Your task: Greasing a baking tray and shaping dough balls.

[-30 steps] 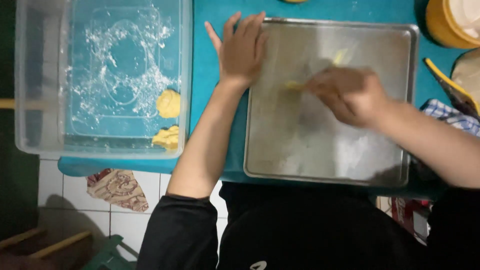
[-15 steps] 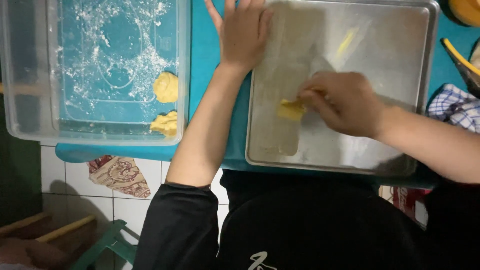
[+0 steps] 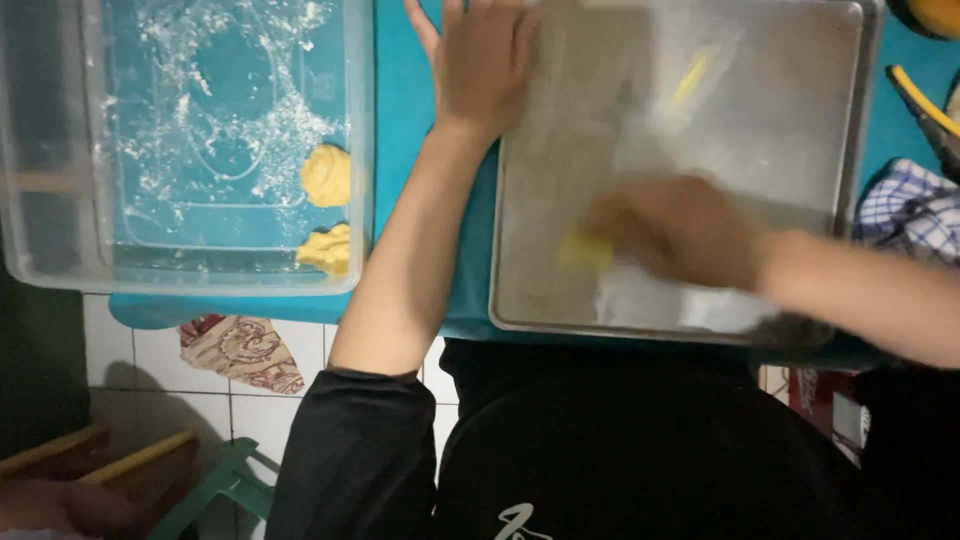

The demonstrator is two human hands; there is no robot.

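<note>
Yellow lump under the right hand, centre right of frame
Blurred right hand (image 3: pixel 690 232) grips the yellow lump (image 3: pixel 587 250) at its fingertips on the metal tray (image 3: pixel 850 150); left hand (image 3: pixel 485 60) lies flat, fingers spread, on the tray's upper-left edge, well apart from the lump

Seen from above: the left hand (image 3: pixel 480 65) lies flat on a metal tray's (image 3: pixel 850 150) top-left rim. The blurred right hand (image 3: pixel 680 230) presses a yellow lump (image 3: pixel 588 250) against the tray.
</note>
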